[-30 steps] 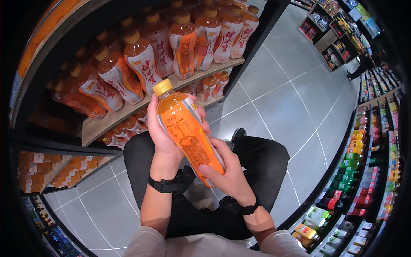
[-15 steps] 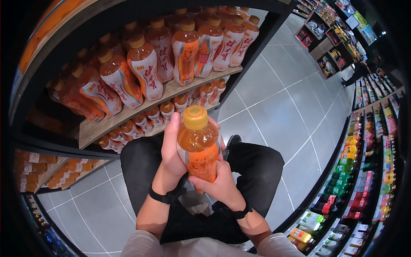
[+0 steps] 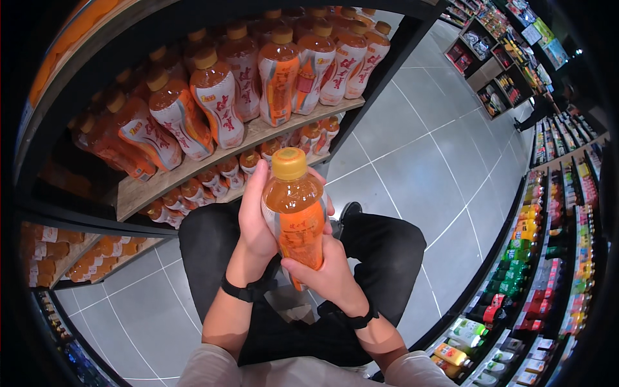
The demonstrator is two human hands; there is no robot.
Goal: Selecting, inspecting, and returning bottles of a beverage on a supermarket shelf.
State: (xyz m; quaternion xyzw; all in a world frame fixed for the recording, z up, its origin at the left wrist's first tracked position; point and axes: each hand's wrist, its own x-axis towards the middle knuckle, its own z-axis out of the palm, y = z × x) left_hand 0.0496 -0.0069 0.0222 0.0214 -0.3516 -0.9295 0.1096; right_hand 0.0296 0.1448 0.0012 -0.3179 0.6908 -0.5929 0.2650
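Closest of all, the right hand (image 3: 325, 271) wraps the lower part of an orange bottle (image 3: 295, 206), its thumb across the front. The left hand (image 3: 258, 222) curls round the bottle's upper body, thumb raised beside the shoulder, fingers passing behind and showing at the bottle's other side. Both grips are firm on it. The bottle leans, its yellow cap (image 3: 289, 164) on and tipped away from the wearer, the printed orange panel facing back.

The step in hand reads as a steady two-handed hold. From here, freeing one hand would call for the other to carry the full weight and keep the smooth, waisted body from slipping.

Either side of the bottle rise the dark-trousered knees (image 3: 394, 251). Beyond it, to the left, a wooden shelf (image 3: 138, 191) bears similar upright bottles (image 3: 216, 106), with smaller bottles (image 3: 213, 184) on a level below. Right of the bottle spreads the grey tiled floor (image 3: 419, 174), then rows of drinks (image 3: 514, 278). Farthest off, beyond the bottle to the upper right, stands a wooden crate display (image 3: 487, 74).
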